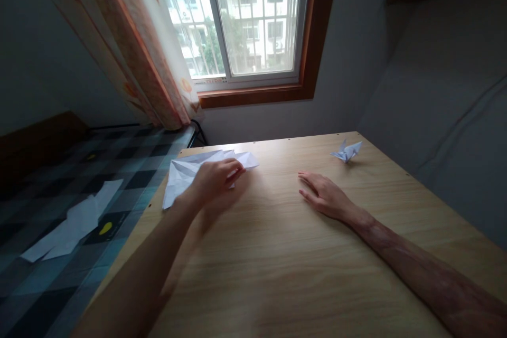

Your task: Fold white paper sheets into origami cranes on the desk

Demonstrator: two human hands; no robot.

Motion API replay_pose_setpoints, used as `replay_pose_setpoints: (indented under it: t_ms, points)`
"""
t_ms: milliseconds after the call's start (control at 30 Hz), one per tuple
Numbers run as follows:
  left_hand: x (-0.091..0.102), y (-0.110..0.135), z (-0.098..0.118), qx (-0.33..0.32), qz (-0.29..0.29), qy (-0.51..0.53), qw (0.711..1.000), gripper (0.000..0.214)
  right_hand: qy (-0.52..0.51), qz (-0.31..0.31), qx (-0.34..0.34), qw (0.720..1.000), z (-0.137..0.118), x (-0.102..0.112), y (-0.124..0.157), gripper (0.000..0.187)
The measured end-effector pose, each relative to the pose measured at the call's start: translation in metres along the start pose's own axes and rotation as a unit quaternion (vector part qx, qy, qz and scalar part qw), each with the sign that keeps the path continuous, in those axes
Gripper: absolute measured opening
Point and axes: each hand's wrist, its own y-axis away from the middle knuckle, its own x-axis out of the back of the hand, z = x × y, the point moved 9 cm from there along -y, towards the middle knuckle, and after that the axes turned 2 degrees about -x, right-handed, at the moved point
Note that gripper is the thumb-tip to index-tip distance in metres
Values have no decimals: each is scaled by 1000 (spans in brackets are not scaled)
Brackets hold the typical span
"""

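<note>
At the far left of the table, my left hand (216,178) is closed in a pinch at a pointed piece of folded white paper (249,159), whose tip sticks out past the fingertips. Partly under that hand lies a creased sheet of white paper (179,173), opened out with fold lines across it. My right hand (325,196) rests on the table, fingers stretched out and thumb apart, holding nothing. A folded white paper crane (347,152) stands beyond it, near the back right corner, touched by neither hand.
Both forearms reach over the light wooden table (269,264). Left of it is a bed with a checked cover (134,198), where cut white paper strips (79,224) lie. A curtain (130,37) and a barred window (253,16) are behind; a wall borders the right.
</note>
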Motion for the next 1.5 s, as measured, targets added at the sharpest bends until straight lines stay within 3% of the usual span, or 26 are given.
replay_pose_setpoints:
  t_ms: [167,267,333,467,600,700,800,867,1100,1367,1433,1500]
  points:
    - [-54,11,101,-84,-21,58,995,33,-130,72,-115,982,30,12,1,35]
    - [-77,23,136,-130,-26,108,985,31,-170,103,-133,971,37,16,2,34]
    - [-84,28,146,-170,-32,149,974,28,-137,116,-104,978,31,20,1,35]
    - [-83,28,141,-187,-55,234,953,24,-28,110,-13,993,7,23,-1,42]
    - [-78,24,131,-148,-81,276,946,22,39,36,-4,999,3,8,-1,44]
    - [-71,18,114,-86,-29,249,964,20,45,13,-6,999,4,3,0,44]
    - [-66,15,84,6,42,187,981,15,22,35,4,999,4,8,-1,47]
    - [-69,15,68,51,53,162,984,17,8,55,9,998,4,12,-1,52]
    - [-88,19,47,108,39,192,975,21,51,104,-107,988,30,16,2,86]
    - [-83,20,37,138,76,258,953,2,-96,115,-135,979,43,15,3,89]
    - [-81,20,38,143,78,250,954,3,-133,115,-145,974,43,16,4,82]
    - [-79,20,40,143,76,244,956,7,-154,120,-137,971,37,19,3,64]
